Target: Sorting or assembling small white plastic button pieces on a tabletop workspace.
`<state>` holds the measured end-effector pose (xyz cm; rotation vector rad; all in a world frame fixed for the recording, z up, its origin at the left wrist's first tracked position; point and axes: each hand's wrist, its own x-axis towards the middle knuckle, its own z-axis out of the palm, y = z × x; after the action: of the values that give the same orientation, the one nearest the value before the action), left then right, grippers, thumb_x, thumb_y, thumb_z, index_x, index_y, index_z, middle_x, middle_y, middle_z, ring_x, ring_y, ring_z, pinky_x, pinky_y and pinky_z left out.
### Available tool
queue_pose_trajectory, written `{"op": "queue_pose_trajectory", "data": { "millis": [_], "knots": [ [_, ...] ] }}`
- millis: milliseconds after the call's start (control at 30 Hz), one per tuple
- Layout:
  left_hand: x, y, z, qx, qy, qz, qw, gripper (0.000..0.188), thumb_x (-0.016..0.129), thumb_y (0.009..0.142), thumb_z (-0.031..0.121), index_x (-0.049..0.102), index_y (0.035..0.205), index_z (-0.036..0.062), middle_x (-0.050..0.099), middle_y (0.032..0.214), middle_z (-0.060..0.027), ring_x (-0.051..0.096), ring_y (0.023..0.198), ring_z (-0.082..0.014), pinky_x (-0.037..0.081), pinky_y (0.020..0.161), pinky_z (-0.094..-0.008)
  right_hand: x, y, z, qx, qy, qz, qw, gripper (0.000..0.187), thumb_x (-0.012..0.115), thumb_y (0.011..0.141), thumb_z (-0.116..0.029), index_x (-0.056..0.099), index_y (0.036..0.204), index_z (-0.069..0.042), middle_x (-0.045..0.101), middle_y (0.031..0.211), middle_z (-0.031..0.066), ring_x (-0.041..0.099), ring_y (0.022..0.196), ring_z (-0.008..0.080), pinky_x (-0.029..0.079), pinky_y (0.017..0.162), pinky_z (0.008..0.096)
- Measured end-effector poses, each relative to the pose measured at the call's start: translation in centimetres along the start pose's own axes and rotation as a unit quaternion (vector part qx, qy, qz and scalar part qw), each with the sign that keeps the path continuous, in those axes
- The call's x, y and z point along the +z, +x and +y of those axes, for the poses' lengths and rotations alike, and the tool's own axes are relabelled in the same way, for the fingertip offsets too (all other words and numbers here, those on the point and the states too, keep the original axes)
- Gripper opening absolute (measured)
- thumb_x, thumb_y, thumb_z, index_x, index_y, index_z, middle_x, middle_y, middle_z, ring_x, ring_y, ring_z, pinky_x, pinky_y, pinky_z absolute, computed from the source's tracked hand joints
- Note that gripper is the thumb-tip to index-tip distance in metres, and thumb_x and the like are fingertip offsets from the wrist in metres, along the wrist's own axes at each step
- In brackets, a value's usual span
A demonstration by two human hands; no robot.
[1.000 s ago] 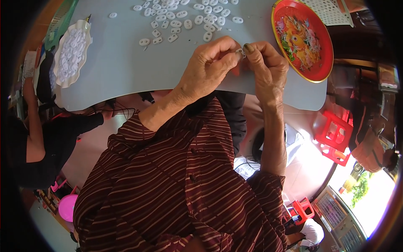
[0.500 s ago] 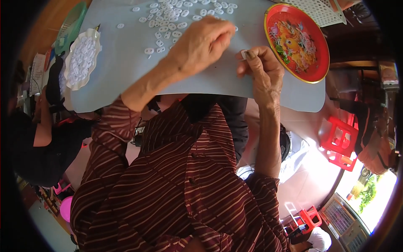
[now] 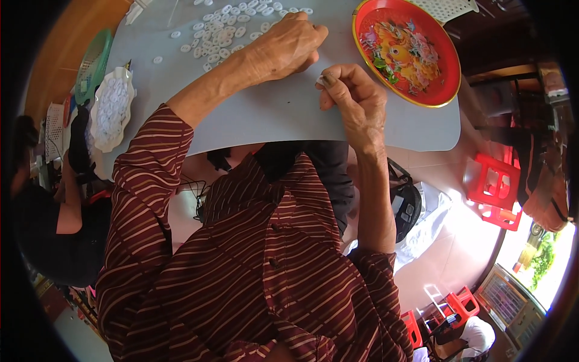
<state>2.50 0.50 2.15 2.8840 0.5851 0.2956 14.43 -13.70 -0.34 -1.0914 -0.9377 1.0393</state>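
Observation:
My left hand (image 3: 288, 47) reaches over the grey table at the edge of a scatter of small white oval pieces with two holes (image 3: 220, 35). Its fingers curl under and are mostly out of sight, so anything in them is hidden. To its right, my right hand (image 3: 360, 104) pinches a small white piece (image 3: 320, 79) between thumb and index finger, above the tabletop. A round red tray (image 3: 447, 84) with a gold rim and a flower print lies just beyond my right hand, with small slivers on it.
At the left table edge stands a white scalloped dish (image 3: 128, 114) heaped with white pieces. Behind it is a green basket (image 3: 96, 60). A white perforated basket (image 3: 455, 8) sits at the far right. Red stools (image 3: 494, 181) stand on the floor to the right. Another person (image 3: 66, 232) is at the left.
The view has shifted a little, so the tray and table sit differently. My left hand has turned, its fingers lying nearer the white pieces. My right hand keeps its pinch.

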Motion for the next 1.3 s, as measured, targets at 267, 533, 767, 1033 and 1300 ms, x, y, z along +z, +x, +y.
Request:
{"op": "queue_pose_trajectory", "data": {
  "millis": [267,533,767,1033,1300],
  "knots": [
    [0.5,-1.4,-0.3,0.048,-0.028,0.06,0.997,0.016,0.063,0.074,0.0,0.047,0.078,0.0013,0.056,0.07,-0.0132,0.053,0.085,-0.0286,0.048,0.074,-0.0372,0.3,-0.1,-0.2,-0.003,0.008,0.004,1.0,0.008,0.056,0.089,-0.004,0.057,0.089,0.004,0.059,0.081,0.006,0.053,0.064,0.0089,0.044,0.06,0.0212],
    [0.4,-1.8,0.5,-0.079,-0.417,0.07,0.903,0.009,0.054,0.087,0.006,0.056,0.094,0.0015,0.055,0.073,-0.0042,0.056,0.076,-0.0155,0.047,0.071,-0.0266,0.2,-0.2,-0.2,-0.002,-0.008,0.018,1.0,0.01,0.058,0.089,-0.006,0.057,0.092,0.004,0.06,0.082,0.0065,0.054,0.065,0.0094,0.045,0.062,0.0218],
    [0.8,-2.8,0.9,-0.076,-0.541,0.029,0.837,0.019,0.05,0.092,0.01,0.058,0.106,0.0011,0.059,0.084,-0.0025,0.056,0.082,-0.009,0.047,0.073,-0.024,0.9,0.0,-0.4,-0.019,0.026,0.064,0.997,0.013,0.059,0.089,-0.009,0.059,0.094,0.003,0.062,0.079,0.0057,0.056,0.068,0.0095,0.046,0.064,0.0214],
    [-1.2,-3.0,1.8,-0.136,-0.542,-0.056,0.828,0.025,0.05,0.093,0.022,0.059,0.104,0.0007,0.062,0.082,-0.0038,0.056,0.076,-0.0087,0.044,0.071,-0.0238,0.3,-0.2,0.0,-0.024,-0.002,0.081,0.996,0.014,0.06,0.088,-0.007,0.061,0.098,0.003,0.061,0.078,0.0043,0.056,0.066,0.0087,0.045,0.064,0.0202],
    [-1.5,-3.0,1.9,-0.176,-0.595,-0.062,0.782,0.027,0.05,0.094,0.026,0.058,0.104,0.0022,0.058,0.073,-0.0028,0.057,0.073,-0.0094,0.043,0.067,-0.0228,0.6,-0.1,0.2,-0.056,-0.005,0.076,0.995,0.016,0.059,0.087,-0.003,0.058,0.103,0.002,0.062,0.082,0.0051,0.06,0.071,0.0103,0.048,0.066,0.0216]
  ]
}}
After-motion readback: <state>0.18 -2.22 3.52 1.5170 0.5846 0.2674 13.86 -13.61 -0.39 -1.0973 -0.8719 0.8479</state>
